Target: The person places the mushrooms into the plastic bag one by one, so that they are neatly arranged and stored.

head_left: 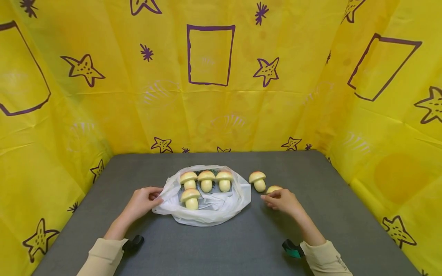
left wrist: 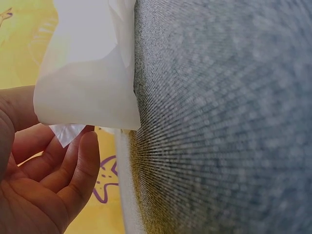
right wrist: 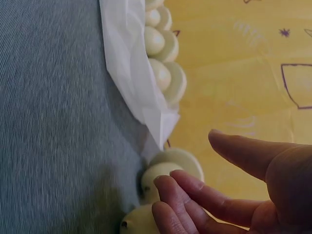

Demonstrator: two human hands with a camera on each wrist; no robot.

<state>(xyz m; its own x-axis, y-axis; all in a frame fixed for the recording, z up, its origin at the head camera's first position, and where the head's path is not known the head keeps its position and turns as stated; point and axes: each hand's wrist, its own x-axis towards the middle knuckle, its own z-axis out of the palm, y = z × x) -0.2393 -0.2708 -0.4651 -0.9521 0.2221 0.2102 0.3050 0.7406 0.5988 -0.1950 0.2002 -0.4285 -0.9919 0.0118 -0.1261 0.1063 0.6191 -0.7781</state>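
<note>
A white plastic bag [head_left: 238, 205] lies spread on the table, its rim folded outward around several toy mushrooms [head_left: 206, 180] with yellowish caps and pale stems. At its left edge my left hand [head_left: 143, 201] pinches the rim; in the left wrist view the thumb passes behind the white plastic [left wrist: 87, 92]. Right of the bag, outside it, sits a mushroom [head_left: 257, 181]. A second loose mushroom [head_left: 274, 188] is partly hidden behind my right hand [head_left: 284, 202]. The right wrist view shows that hand's thumb and fingers apart, beside the two loose mushrooms, with nothing held.
The dark grey table [head_left: 214, 253] runs back to a yellow cloth wall [head_left: 207, 115] with purple drawings of starfish and frames. Similar yellow cloth hangs on the left and right sides. Black wrist straps [head_left: 134, 244] sit at both sleeves.
</note>
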